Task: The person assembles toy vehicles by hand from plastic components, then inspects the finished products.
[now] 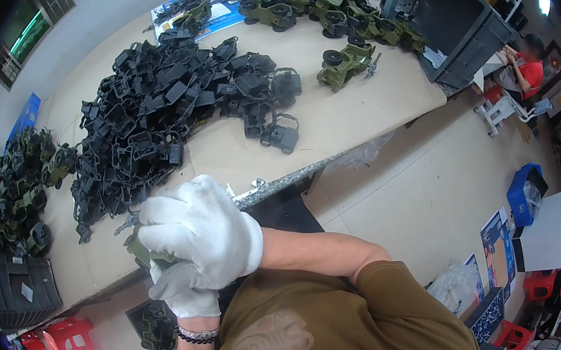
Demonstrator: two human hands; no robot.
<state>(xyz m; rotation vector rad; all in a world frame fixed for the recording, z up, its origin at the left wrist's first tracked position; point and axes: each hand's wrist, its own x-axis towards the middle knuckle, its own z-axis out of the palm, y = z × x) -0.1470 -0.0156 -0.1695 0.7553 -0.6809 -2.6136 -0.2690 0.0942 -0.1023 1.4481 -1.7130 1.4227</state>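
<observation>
I find both hands at the near table edge, lower left of centre in my head view, each in a white glove. The right hand, its fingers curled tight, lies over the top of an olive-green piece; the left hand sits directly below, and the two are clamped together on the piece between them. A slim grey part juts from beneath the right fingers, pointing up and left. The green portion visible also shows toward the left; its full long axis I cannot establish, as the gloves cover most of it.

For reference, one olive-green toy vehicle stands apart on the table, long axis running lower left to upper right, a dark wheel showing at its left side. A large pile of dark grey parts lies between the hands and the far vehicles.

Obscured: the left fingers, the fingertip contacts, and whether the grey part is joined to the piece. Cut off: a co-worker at the upper edge. A dark crate at lower left is dimmed by the lens rim.
</observation>
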